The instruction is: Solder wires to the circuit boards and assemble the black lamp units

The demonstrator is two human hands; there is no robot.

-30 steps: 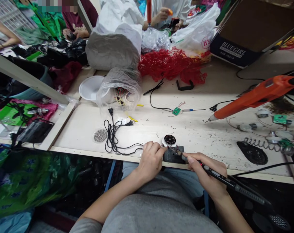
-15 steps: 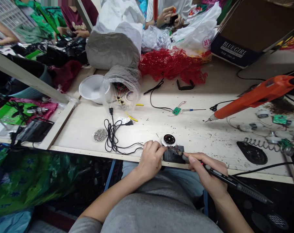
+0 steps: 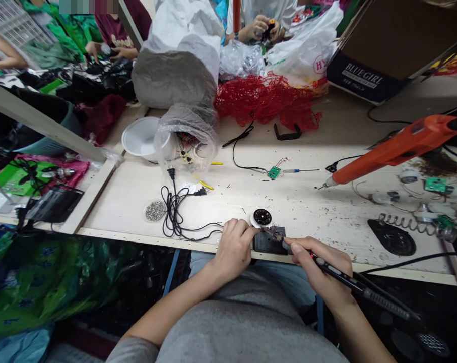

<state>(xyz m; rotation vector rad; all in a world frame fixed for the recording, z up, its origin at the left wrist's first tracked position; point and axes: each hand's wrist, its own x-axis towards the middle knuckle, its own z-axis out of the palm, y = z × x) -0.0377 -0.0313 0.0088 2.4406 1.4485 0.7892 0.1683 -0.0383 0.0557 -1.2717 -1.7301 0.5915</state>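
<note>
My right hand (image 3: 324, 264) is closed round a black soldering iron (image 3: 364, 290), whose tip points left over a black rectangular block (image 3: 268, 243) at the table's front edge. Just left of the block, my left hand (image 3: 234, 247) has its thumb and forefinger pinched together. What sits between those fingers is too small to make out; thin wires show close by. A black power cord (image 3: 175, 217) with a plug runs up to this hand from the left. Touching the block's far side is a round white piece with a black dial-like face (image 3: 262, 217).
A dish of small metal pieces (image 3: 154, 210) lies left. Beyond are a green circuit board (image 3: 274, 173), yellow-handled tool (image 3: 206, 185), white bowl (image 3: 143, 138) and red netting (image 3: 266, 98). An orange electric screwdriver (image 3: 394, 148) hangs at right, near a spring (image 3: 405, 223). Co-workers sit opposite.
The soldering iron's rear end has dipped slightly, and its tip has shifted a little over the block. My left hand stays in place. Across the table, a co-worker's hands have moved.
</note>
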